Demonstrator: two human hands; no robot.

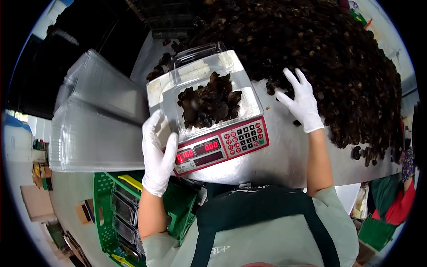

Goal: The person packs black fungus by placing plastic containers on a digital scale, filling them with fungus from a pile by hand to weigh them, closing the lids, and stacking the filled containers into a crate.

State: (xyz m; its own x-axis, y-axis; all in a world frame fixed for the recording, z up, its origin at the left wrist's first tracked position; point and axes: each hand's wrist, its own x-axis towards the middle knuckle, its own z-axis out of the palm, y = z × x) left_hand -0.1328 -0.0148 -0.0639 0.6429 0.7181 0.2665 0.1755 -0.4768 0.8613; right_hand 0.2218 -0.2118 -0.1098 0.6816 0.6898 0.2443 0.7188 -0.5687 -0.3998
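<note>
A red-and-white digital scale (244,138) stands on the metal table, its lit display reading about 0.160. On it sits a clear plastic box (171,107) with its hinged lid (195,52) tipped back, holding a clump of dark brown pieces (209,101) that look like mushrooms. My left hand (158,153), white-gloved, is at the scale's left front corner with thumb and fingers apart; whether it touches the box I cannot tell. My right hand (302,101), also gloved, is open with fingers spread at the near edge of a large mushroom pile (347,75). Nothing shows in it.
Nested stacks of clear plastic boxes (98,133) stand left of the scale. Below the table edge is a green crate (100,213) with closed clear packs (124,204) inside. A few loose pieces (367,155) lie on the metal table (284,155). Another person's red sleeve (398,207) shows at far right.
</note>
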